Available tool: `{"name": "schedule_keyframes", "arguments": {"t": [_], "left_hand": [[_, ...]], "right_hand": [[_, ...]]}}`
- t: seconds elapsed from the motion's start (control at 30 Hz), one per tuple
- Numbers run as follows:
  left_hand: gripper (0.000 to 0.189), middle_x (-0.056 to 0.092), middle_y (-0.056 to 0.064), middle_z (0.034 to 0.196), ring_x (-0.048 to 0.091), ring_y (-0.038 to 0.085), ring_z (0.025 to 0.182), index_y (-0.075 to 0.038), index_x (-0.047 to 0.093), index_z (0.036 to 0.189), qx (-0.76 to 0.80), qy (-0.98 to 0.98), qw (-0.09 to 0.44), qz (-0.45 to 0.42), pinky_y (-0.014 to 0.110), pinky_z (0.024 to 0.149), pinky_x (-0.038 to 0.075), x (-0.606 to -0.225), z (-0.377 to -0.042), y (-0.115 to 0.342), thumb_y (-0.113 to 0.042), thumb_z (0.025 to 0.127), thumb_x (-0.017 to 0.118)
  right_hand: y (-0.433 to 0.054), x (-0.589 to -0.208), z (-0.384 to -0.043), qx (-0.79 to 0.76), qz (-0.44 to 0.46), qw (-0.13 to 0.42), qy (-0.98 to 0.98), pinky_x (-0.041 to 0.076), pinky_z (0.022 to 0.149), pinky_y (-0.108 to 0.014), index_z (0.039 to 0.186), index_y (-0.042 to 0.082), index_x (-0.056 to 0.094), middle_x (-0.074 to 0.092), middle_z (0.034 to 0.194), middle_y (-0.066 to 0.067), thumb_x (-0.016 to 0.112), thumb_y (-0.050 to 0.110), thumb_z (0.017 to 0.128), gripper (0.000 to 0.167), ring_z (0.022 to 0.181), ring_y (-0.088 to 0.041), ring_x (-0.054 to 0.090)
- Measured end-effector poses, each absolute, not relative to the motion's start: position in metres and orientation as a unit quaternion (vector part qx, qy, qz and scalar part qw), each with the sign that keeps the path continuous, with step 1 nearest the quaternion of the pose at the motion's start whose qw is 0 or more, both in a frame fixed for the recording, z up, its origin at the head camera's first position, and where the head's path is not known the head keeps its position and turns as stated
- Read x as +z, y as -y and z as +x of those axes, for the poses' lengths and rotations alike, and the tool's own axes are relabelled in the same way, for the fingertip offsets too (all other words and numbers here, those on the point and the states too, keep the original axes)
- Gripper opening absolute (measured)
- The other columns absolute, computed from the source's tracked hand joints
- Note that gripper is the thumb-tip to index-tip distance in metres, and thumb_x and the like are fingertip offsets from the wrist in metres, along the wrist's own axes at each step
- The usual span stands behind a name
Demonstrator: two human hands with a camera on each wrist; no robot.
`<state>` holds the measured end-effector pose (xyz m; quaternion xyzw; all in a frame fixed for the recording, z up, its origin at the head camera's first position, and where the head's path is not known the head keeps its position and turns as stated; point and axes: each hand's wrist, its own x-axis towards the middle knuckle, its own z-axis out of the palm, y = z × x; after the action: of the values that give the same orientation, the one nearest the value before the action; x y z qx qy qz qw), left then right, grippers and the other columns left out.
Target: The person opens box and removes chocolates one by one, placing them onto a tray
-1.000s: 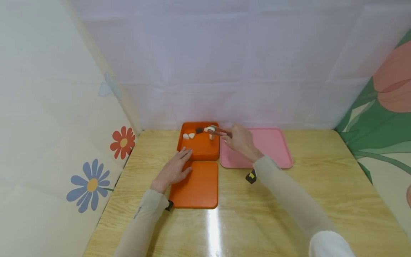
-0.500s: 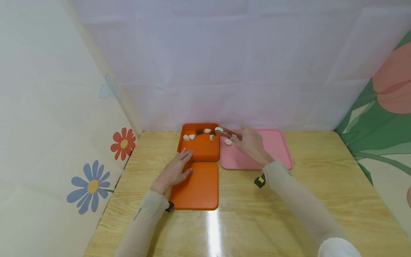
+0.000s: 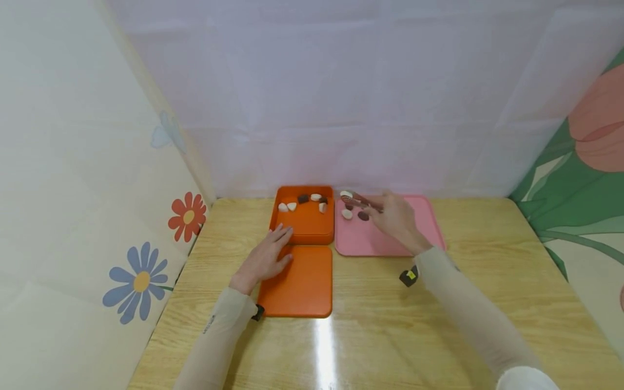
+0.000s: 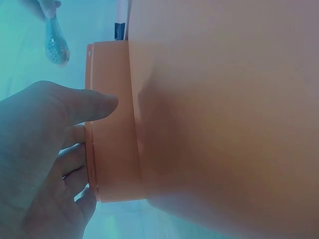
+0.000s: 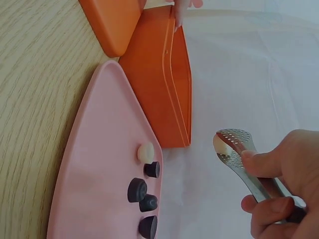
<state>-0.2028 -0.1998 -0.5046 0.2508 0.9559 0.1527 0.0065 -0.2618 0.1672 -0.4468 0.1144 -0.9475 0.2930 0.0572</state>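
My right hand (image 3: 397,219) holds metal tongs (image 5: 256,185) with perforated heads, above the left part of the pink tray (image 3: 380,244). Between the heads sits a small rounded white piece (image 5: 220,145), which looks like a candy. My left hand (image 3: 263,257) rests with its fingertips on the front left rim of the orange box (image 3: 312,238), its thumb (image 4: 97,105) by the front wall. Inside that box lie several small pieces, among them a white one (image 3: 291,206) and a dark one (image 3: 303,198). On the tray are a white piece (image 5: 145,153) and several dark pieces (image 5: 137,190).
A flat orange lid (image 3: 302,287) lies on the wooden table (image 3: 370,336) in front of the box, partly under my left forearm and hand. The tray stands right beside the box. A pale cloth wall (image 3: 361,108) rises behind both.
My right hand has moved right, carrying the tongs and white piece from over the box to over the tray. The tray's pieces now show more. My left hand stays on the rim.
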Motion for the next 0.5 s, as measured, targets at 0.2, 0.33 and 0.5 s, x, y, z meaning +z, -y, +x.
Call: {"name": "schedule_keyframes", "arguments": {"t": [0.2,0.33,0.5], "left_hand": [[0.072,0.039,0.023,0.169,0.028,0.041,0.161,0.004,0.039,0.162,0.155,-0.955,0.005,0.254,0.058,0.131,0.025,-0.503,-0.201,0.199,-0.019,0.103,0.073],[0.072,0.040,0.023,0.169,0.029,0.042,0.161,0.005,0.039,0.162,0.154,-0.955,0.000,0.255,0.058,0.131,0.025,-0.502,-0.201,0.199,-0.019,0.103,0.073],[0.072,0.040,0.022,0.169,0.029,0.042,0.161,0.004,0.039,0.162,0.152,-0.955,0.001,0.254,0.057,0.131,0.025,-0.502,-0.202,0.198,-0.019,0.103,0.073]], "right_hand": [[-0.179,-0.450,-0.261,0.296,0.090,0.052,0.949,0.047,0.051,-0.032,0.139,0.027,0.074,0.063,0.097,-0.006,0.076,0.034,0.100,0.040,0.070,-0.021,0.055],[-0.186,-0.452,-0.261,0.288,0.084,0.055,0.952,0.046,0.052,-0.032,0.138,0.024,0.075,0.064,0.098,-0.008,0.076,0.034,0.100,0.040,0.073,-0.022,0.054],[-0.195,-0.458,-0.263,0.284,0.074,0.049,0.955,0.044,0.057,-0.033,0.138,0.023,0.074,0.062,0.096,-0.010,0.077,0.033,0.100,0.040,0.076,-0.023,0.051]]}}
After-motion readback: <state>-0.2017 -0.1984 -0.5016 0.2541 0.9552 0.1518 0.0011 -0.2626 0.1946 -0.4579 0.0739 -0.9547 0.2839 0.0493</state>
